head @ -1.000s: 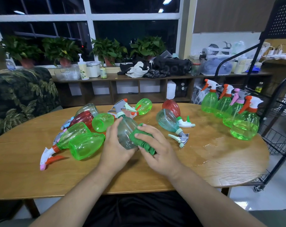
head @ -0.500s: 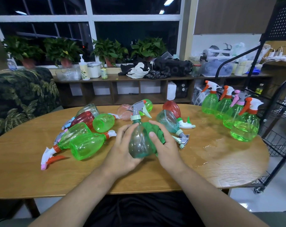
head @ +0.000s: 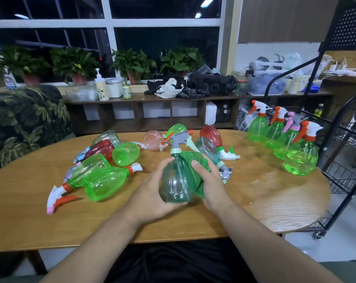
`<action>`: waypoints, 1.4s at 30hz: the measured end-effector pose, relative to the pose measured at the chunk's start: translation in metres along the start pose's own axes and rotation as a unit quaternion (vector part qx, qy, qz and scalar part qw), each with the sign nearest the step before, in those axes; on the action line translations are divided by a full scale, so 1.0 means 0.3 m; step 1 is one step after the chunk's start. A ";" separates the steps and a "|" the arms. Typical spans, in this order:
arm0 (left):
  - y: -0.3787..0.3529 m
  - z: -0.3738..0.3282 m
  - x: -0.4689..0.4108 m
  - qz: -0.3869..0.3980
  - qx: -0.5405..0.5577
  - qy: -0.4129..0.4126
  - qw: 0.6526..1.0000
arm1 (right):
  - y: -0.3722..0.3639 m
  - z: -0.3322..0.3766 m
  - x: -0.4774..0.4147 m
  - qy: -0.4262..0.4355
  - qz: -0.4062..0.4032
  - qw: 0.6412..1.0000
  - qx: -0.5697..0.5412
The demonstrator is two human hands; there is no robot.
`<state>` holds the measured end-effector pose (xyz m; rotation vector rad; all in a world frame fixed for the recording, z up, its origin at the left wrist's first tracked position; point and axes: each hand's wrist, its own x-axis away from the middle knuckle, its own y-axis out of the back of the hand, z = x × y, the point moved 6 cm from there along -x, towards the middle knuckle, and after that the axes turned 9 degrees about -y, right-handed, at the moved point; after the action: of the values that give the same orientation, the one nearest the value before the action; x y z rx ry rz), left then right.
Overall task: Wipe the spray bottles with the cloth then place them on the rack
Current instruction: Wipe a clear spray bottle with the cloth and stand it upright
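Left hand [head: 150, 199] first: curled round the lower left side of the teal bottle [head: 177, 184], gripping its belly and holding it upright over the counter [head: 20, 201]. Right hand [head: 211, 180] on the bottle's right side, pressing a green cloth [head: 195, 160] against it, thumb on top of the cloth, so basically holding the cloth to the plastic. Grey trigger head on top of the bottle.

Left of the teal bottle, a heap of bottles [head: 105, 180] lying on their sides, mostly green plus a dark red one. Right behind it, a few more bottles [head: 210, 135] lying down too, pink, red and another teal. Just right of it, a wet patch [head: 260, 180] on the wood. Well off to its right, four green bottles [head: 299, 158] standing upright near the counter edge, and past those a black wire rack [head: 344, 160].
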<state>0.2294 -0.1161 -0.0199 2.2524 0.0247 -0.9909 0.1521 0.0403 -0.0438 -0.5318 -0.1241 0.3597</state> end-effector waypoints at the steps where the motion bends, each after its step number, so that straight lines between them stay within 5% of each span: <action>1: 0.000 0.000 -0.001 0.001 -0.001 -0.002 1.000 | -0.002 0.006 0.001 -0.004 0.004 1.000 -0.009; 10: -0.007 0.000 -0.002 -0.006 -0.042 -0.017 0.999 | -0.032 0.023 0.008 -0.029 0.056 0.998 -0.018; 17: 0.045 0.066 0.007 -0.125 -0.060 0.062 0.988 | -0.064 0.016 0.020 0.056 0.079 0.990 0.104; 23: 0.074 0.096 0.011 -0.185 -0.066 0.093 0.976 | -0.090 0.037 0.072 0.238 0.059 0.908 0.340; 27: 0.083 0.091 0.012 -0.188 -0.072 0.090 0.975 | -0.103 0.038 0.086 0.286 0.049 0.881 0.374; 36: 0.055 0.030 0.007 -0.108 -0.093 0.024 0.989 | -0.058 0.027 0.046 0.108 0.051 0.976 0.183; 42: 0.030 -0.009 0.004 -0.058 -0.060 0.009 0.996 | -0.045 0.002 0.025 -0.029 0.033 0.999 0.013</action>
<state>0.2344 -0.1218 -0.0142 2.1685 0.2190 -1.0029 0.1630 0.0325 -0.0363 -0.5005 -0.1575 0.4402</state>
